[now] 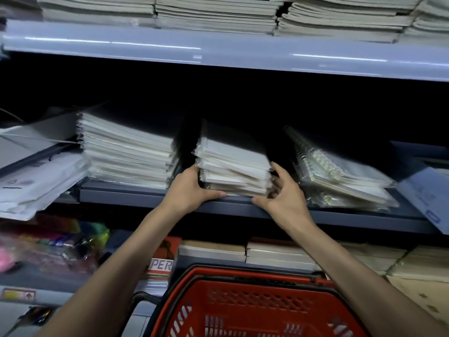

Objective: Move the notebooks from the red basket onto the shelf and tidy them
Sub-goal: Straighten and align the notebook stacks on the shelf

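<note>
A small stack of plastic-wrapped notebooks sits on the grey middle shelf, between a taller stack on its left and spiral-bound notebooks on its right. My left hand grips the small stack's left side, thumb along its front bottom edge. On the stack's right side, my right hand holds it with spread fingers, thumb at the shelf's front edge. The red basket stands below; what shows of its inside holds no notebooks.
An upper shelf carries several stacks of notebooks. White folders lean at the left, a blue-white pack at the right. Below lie more notebook stacks and colourful packets.
</note>
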`<state>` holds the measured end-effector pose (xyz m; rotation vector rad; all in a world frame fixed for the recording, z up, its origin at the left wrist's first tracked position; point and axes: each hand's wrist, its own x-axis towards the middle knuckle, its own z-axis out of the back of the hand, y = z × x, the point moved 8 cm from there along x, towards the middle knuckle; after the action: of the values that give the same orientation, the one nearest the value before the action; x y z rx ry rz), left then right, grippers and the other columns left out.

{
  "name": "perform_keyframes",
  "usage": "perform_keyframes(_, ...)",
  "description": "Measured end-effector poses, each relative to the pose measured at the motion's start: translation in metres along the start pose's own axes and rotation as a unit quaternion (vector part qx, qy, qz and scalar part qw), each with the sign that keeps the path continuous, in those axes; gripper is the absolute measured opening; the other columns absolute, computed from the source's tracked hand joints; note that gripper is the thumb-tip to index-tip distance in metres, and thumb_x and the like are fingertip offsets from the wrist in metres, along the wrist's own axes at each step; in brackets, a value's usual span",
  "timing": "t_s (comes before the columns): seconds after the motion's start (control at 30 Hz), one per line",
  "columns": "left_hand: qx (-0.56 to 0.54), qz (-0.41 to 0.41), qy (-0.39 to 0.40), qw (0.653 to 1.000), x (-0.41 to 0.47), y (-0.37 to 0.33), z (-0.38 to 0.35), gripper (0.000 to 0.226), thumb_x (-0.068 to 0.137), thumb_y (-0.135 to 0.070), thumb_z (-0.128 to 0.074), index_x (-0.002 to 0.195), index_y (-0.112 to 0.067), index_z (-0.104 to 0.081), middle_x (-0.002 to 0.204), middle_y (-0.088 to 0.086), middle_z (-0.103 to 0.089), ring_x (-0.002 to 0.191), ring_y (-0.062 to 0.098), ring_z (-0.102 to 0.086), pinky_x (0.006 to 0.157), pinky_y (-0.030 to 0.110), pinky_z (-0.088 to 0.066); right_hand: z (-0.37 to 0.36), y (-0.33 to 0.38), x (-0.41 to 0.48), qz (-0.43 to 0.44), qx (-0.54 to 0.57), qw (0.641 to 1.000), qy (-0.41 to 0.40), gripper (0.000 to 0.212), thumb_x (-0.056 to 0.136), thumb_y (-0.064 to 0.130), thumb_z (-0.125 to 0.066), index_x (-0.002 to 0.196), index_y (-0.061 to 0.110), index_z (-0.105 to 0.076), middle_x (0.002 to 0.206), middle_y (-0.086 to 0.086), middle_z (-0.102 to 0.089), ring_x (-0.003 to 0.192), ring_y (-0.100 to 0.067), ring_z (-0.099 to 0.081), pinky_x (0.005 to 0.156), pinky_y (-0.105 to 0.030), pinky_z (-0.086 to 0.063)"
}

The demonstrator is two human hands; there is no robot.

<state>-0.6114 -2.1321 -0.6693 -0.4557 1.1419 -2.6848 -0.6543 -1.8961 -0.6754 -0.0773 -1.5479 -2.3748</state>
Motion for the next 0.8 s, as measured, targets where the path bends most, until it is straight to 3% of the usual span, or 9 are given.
perform_keyframes(0.13, -0.006, -0.008, 0.025, 1.0, 0.005, 0.012, 0.008, 0.062, 0.063, -0.043, -0.098, 0.114, -0.021, -0.068, 0.11, -0.011, -0.074, 0.11, 0.016, -0.069, 0.1, 0.035, -0.054, 0.002, -0.005, -0.01, 0.02, -0.002, 1.0, 0.001, 0.094, 0.075, 0.014, -0.091, 0.155, 0.029, -0.043, 0.14, 0.012, -0.061, 0.128, -0.006, -0.058, 0.113, -0.035, -0.048)
perform_keyframes(0.27, -0.017, -0.025, 0.031, 0.999, 0.005, 0.013, 0.009, 0.057, 0.066, -0.038, -0.097, 0.112, -0.021, -0.069, 0.107, -0.011, -0.075, 0.106, 0.013, -0.069, 0.1, 0.035, -0.054, 0.005, -0.003, -0.005, 0.024, -0.024, 0.999, 0.041, 0.101, 0.073, 0.023, -0.093, 0.157, 0.024, -0.038, 0.144, 0.015, -0.053, 0.131, -0.004, -0.052, 0.115, -0.03, -0.041)
perform_keyframes(0.4, -0.01, -0.047, 0.04, 0.998, 0.003, 0.009, 0.01, 0.053, 0.07, -0.034, -0.095, 0.114, -0.021, -0.07, 0.106, -0.014, -0.073, 0.099, 0.001, -0.067, 0.088, 0.017, -0.051, 0.003, -0.002, 0.005, 0.025, -0.022, 0.995, 0.094, 0.101, 0.075, 0.017, -0.091, 0.158, 0.024, -0.035, 0.152, 0.015, -0.046, 0.141, -0.004, -0.043, 0.121, -0.031, -0.034)
perform_keyframes(0.53, -0.03, -0.068, 0.052, 0.996, 0.004, 0.007, 0.009, 0.057, 0.071, -0.024, -0.095, 0.121, -0.024, -0.067, 0.106, -0.027, -0.069, 0.097, -0.022, -0.061, 0.086, 0.0, -0.044, 0.004, -0.008, 0.011, 0.006, 0.019, 0.993, 0.118, 0.103, 0.079, 0.002, -0.085, 0.162, 0.023, -0.028, 0.16, 0.007, -0.04, 0.144, -0.004, -0.04, 0.11, -0.017, -0.034)
perform_keyframes(0.7, -0.089, -0.063, 0.058, 0.992, 0.006, 0.009, 0.007, 0.077, 0.071, -0.007, -0.094, 0.137, -0.017, -0.055, 0.124, -0.016, -0.07, 0.116, -0.011, -0.062, 0.098, 0.007, -0.048, 0.002, -0.011, 0.019, -0.011, 0.068, 0.988, 0.137, 0.104, 0.079, -0.008, -0.081, 0.162, 0.023, -0.026, 0.163, 0.003, -0.038, 0.137, 0.002, -0.039, 0.111, -0.017, -0.034)
perform_keyframes(0.8, -0.094, -0.057, 0.048, 0.993, 0.009, 0.012, 0.008, 0.084, 0.068, -0.006, -0.096, 0.138, -0.02, -0.05, 0.124, -0.014, -0.069, 0.115, -0.008, -0.064, 0.099, 0.012, -0.051, 0.002, -0.009, 0.022, -0.013, 0.082, 0.987, 0.139, 0.104, 0.078, -0.014, -0.079, 0.161, 0.021, -0.027, 0.161, -0.001, -0.04, 0.131, 0.002, -0.042, 0.093, -0.002, -0.042)
